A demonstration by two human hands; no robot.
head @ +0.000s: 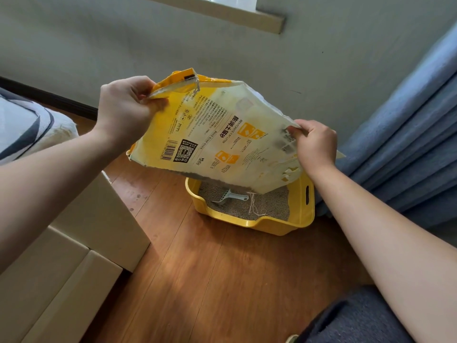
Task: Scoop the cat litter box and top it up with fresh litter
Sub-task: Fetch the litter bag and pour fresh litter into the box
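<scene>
A yellow and white cat litter bag (217, 137) hangs upside down over the yellow litter box (279, 225) on the wooden floor. My left hand (123, 107) grips the bag's upper left corner. My right hand (315, 142) pinches its right edge. The bag looks flat and slack, and a loose string dangles from its lower edge. Grey litter (269, 204) fills the box. A pale grey scoop (228, 196) lies in the litter at the box's left side. The bag hides the far part of the box.
A cream bed frame (99, 219) stands to the left, with striped bedding (22, 125) above it. Blue curtains (408, 144) hang close to the box on the right. A grey wall with a window sill (247, 18) is behind. Wooden floor (210, 280) lies in front.
</scene>
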